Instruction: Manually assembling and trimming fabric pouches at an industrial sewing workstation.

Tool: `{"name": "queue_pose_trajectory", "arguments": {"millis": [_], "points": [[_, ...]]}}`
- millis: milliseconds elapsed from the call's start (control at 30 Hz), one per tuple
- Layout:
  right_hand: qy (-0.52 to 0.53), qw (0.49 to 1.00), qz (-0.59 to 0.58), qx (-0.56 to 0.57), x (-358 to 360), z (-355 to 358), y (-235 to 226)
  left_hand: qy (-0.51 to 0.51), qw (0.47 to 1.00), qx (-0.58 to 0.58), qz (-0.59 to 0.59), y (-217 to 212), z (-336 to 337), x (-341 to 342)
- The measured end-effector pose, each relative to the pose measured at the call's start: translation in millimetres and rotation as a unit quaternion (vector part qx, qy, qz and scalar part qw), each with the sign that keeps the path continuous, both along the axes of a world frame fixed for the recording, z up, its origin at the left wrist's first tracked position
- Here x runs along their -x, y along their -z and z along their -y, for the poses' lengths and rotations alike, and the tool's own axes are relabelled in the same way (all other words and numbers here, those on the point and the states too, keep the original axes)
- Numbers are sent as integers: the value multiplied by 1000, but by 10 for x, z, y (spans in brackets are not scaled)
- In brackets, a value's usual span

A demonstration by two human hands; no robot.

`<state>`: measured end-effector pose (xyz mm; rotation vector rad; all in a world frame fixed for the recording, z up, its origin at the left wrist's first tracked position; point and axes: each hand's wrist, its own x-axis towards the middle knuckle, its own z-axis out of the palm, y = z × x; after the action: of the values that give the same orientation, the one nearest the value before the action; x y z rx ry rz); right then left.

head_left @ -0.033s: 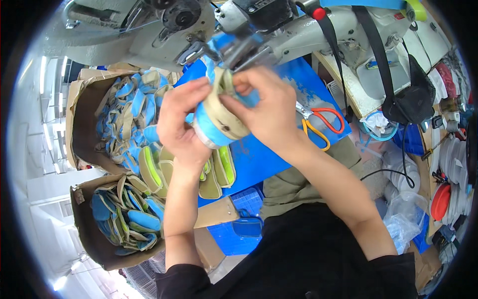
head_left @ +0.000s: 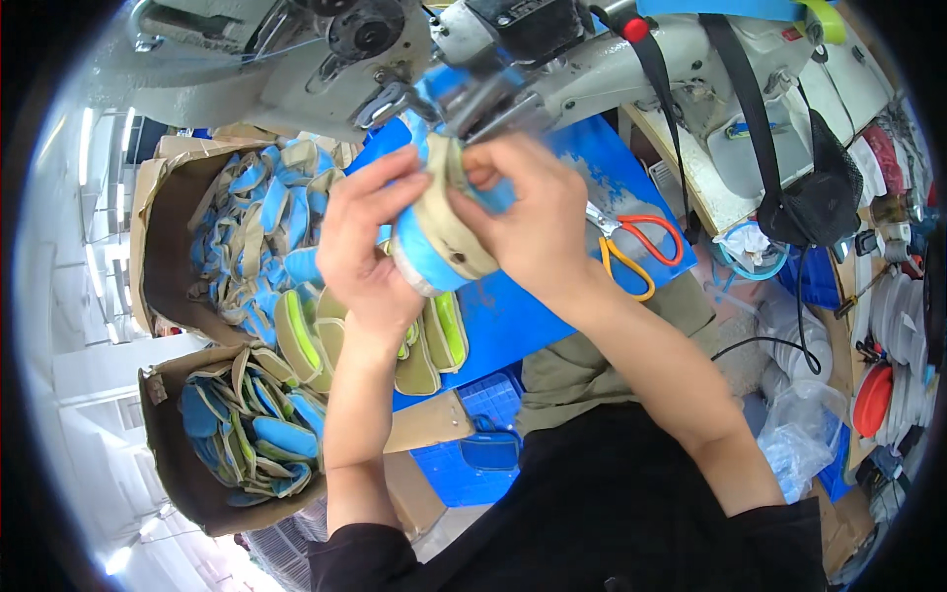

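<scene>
A blue-and-beige fabric slipper piece (head_left: 426,255), curved into a loop with a small dark spot, is held up under the sewing machine's working end (head_left: 493,107). At its left side, my left hand (head_left: 367,237) grips it, fingers bent along the edge. On the other side my right hand (head_left: 538,212) pinches the beige edge between thumb and fingers. The upper end of the piece reaches up to the metal machine parts, which are blurred. Exactly where cloth meets machine I cannot tell.
Two cardboard boxes (head_left: 148,247) of blue and beige fabric pieces stand at the left. Green-lined slipper pieces (head_left: 449,331) lie on the blue table (head_left: 513,331). Scissors (head_left: 631,242) with red and orange handles rest at its right. Black straps (head_left: 750,109) hang from the machine.
My left hand has shifted slightly, its fingers straighter and a little higher on the fabric. The slipper piece has turned a little to the right. My right hand stays nearly where it was.
</scene>
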<state>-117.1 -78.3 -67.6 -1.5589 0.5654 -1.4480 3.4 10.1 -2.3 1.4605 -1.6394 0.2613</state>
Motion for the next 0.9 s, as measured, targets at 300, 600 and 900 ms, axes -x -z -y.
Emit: {"name": "queue_pose_trajectory", "arguments": {"millis": [300,600,900], "points": [[-4,998,25,-50,-29,-83,38,67,984,0,166,-11,62,-20],[-89,976,38,-195,24,-45,78,62,976,-4,209,-23,92,8],[-149,946,97,-271,41,59,-70,53,990,-23,132,-39,83,31]]}}
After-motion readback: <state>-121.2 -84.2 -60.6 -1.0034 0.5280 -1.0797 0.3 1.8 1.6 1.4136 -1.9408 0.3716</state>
